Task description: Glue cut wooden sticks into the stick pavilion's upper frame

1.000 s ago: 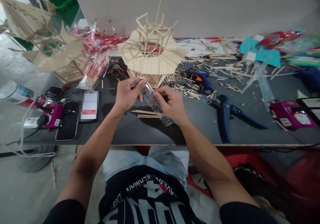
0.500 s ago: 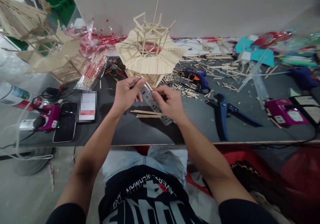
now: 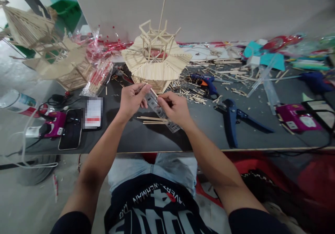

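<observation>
Over the table [image 3: 209, 122], left hand [image 3: 132, 99] and right hand [image 3: 176, 109] pinch a stick [image 3: 152, 90] along a clear ruler [image 3: 155, 106], seemingly to measure it.

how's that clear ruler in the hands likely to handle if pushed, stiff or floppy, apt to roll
The clear ruler is probably light, since it looks thin. It's likely fairly stiff with slight spring, as it looks straight where it shows between the left hand and right hand. Being flat, it would likely slide rather than roll.
</observation>
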Motion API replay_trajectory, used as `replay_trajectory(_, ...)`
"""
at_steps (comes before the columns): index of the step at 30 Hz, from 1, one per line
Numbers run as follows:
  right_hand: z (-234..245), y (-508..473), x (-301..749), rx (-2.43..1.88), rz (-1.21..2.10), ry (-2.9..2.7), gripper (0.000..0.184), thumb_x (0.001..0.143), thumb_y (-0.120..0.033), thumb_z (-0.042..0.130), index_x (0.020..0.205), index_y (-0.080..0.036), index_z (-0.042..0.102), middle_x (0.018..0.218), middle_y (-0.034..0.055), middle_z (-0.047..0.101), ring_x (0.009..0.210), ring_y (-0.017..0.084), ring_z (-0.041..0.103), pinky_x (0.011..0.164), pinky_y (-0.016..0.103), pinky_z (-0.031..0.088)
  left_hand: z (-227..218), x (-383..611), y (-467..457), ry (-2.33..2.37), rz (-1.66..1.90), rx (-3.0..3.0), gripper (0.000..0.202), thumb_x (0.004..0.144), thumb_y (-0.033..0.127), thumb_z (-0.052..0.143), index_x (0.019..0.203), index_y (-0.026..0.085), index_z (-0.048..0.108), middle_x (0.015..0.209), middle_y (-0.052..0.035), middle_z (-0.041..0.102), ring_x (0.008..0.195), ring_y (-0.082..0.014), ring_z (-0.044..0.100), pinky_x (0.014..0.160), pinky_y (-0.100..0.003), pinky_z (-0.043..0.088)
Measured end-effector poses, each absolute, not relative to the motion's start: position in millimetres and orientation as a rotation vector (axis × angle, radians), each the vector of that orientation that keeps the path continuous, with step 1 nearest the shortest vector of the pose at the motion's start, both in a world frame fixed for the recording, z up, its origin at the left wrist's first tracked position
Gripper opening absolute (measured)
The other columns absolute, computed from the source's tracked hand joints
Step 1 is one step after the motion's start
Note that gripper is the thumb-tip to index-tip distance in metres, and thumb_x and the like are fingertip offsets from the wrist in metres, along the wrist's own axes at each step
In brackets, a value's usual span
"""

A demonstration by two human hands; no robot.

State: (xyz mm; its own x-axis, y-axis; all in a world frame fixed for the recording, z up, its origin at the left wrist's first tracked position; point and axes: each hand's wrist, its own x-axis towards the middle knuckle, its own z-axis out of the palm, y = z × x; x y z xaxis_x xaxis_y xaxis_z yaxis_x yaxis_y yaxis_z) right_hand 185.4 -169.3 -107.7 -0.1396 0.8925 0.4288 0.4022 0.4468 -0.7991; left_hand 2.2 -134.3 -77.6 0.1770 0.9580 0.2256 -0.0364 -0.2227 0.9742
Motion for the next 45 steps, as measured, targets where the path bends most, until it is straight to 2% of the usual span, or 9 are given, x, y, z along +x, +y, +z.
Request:
replay_trajectory(3,-108,-168,183,-1.097,0.665,-1.709,0.025,0.098,-0.044,0.056,0.090,-0.021,0.066,0.067,-0.0008,0.068,0.057,0.013,0.061,0.059,0.028,0.045,-83,2,-130,0.951,1.252,1.432,0.041,0.082,0.058,0.076,0.078,0.017,0.072,0.057,0.0011,0.065,0.035,-0.0064,0.056,0.033,-0.017,0.038)
replay_trajectory(7,-108,-165,181,-1.116,0.807,-1.619,0.024,0.094,-0.042,0.059,0.089,-0.020,0.067,0.069,0.0002,0.068,0.060,0.013,0.060,0.060,0.028,0.044,-88,2,-127,0.986,1.277,1.404,0.042,0.079,0.059,0.078,0.076,0.018,0.072,0.049,0.0036,0.060,0.033,-0.0064,0.054,0.033,-0.016,0.038)
replay_trajectory(11,-105,-159,174,-1.138,0.978,-1.499,0.023,0.090,-0.039,0.060,0.089,-0.018,0.069,0.071,0.0010,0.068,0.061,0.013,0.058,0.060,0.028,0.043,-91,5,-125,1.042,1.340,1.342,0.044,0.079,0.060,0.078,0.078,0.017,0.073,0.061,0.0010,0.068,0.035,-0.0046,0.054,0.033,-0.015,0.037)
replay_trajectory(17,-89,-157,160,-1.241,0.854,-1.468,0.016,0.082,-0.029,0.063,0.083,-0.016,0.073,0.068,0.0009,0.067,0.059,0.011,0.051,0.058,0.028,0.039,-98,8,-129,1.034,1.461,1.274,0.042,0.081,0.060,0.076,0.086,0.018,0.075,0.081,-0.0028,0.078,0.035,-0.0034,0.055,0.032,-0.016,0.036)
replay_trajectory(22,-79,-158,152,-1.253,0.761,-1.472,0.014,0.081,-0.023,0.063,0.084,-0.016,0.075,0.064,-0.0010,0.065,0.055,0.010,0.048,0.056,0.027,0.037,-98,9,-133,1.025,1.574,1.200,0.039,0.081,0.058,0.076,0.085,0.020,0.076,0.068,0.0012,0.073,0.034,-0.0038,0.053,0.031,-0.016,0.034)
replay_trajectory(30,-75,-159,150,-1.226,0.826,-1.438,0.012,0.079,-0.021,0.063,0.081,-0.015,0.074,0.059,-0.0032,0.060,0.052,0.008,0.045,0.051,0.025,0.034,-97,8,-136,1.019,1.615,1.229,0.038,0.084,0.058,0.074,0.086,0.020,0.075,0.075,-0.0004,0.076,0.034,-0.0037,0.053,0.030,-0.016,0.032)
replay_trajectory(39,-81,-170,150,-1.170,0.800,-1.405,0.012,0.083,-0.022,0.063,0.086,-0.018,0.074,0.068,-0.0028,0.064,0.057,0.009,0.049,0.056,0.025,0.040,-95,9,-136,1.025,1.599,1.322,0.042,0.085,0.062,0.071,0.087,0.020,0.075,0.079,-0.0019,0.078,0.034,-0.0029,0.051,0.031,-0.017,0.031)
replay_trajectory(45,-78,-177,146,-1.185,0.780,-1.377,0.014,0.083,-0.021,0.061,0.089,-0.017,0.073,0.074,-0.0015,0.067,0.058,0.009,0.053,0.056,0.025,0.042,-91,9,-136,1.024,1.593,1.357,0.038,0.084,0.060,0.073,0.086,0.022,0.076,0.077,-0.0011,0.078,0.034,-0.0031,0.048,0.031,-0.017,0.031)
